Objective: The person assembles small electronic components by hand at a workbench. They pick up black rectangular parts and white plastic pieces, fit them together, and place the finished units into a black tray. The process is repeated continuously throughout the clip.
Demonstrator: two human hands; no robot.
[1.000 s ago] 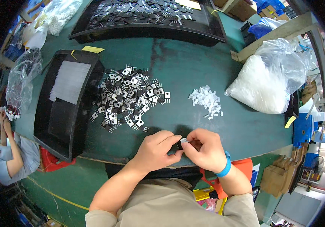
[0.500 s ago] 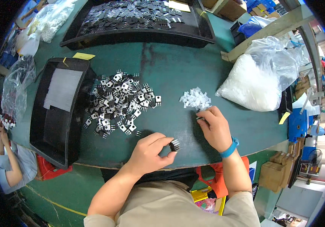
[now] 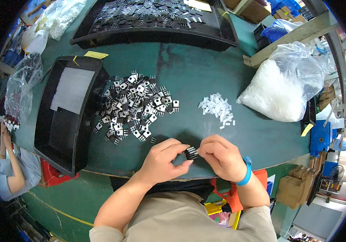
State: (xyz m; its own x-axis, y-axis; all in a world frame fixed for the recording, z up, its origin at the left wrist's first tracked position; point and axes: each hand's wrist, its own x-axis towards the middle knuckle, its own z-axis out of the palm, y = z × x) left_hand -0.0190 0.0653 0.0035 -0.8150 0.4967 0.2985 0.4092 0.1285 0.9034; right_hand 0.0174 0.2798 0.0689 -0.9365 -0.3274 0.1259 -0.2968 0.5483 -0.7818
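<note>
Whether the right hand (image 3: 222, 160)'s fingertips pinched anything was too small to tell. The left hand (image 3: 165, 161)'s fingers covered part of the black parts (image 3: 191, 153). The top edge cut off the big tray (image 3: 161, 36); the co-worker's hands (image 3: 6, 136) were blurred.

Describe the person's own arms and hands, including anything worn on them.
The left hand and right hand are both ungloved. A bright blue band circles the right wrist; the left wrist shows none. Short, plain beige sleeves leave both forearms bare.
</note>
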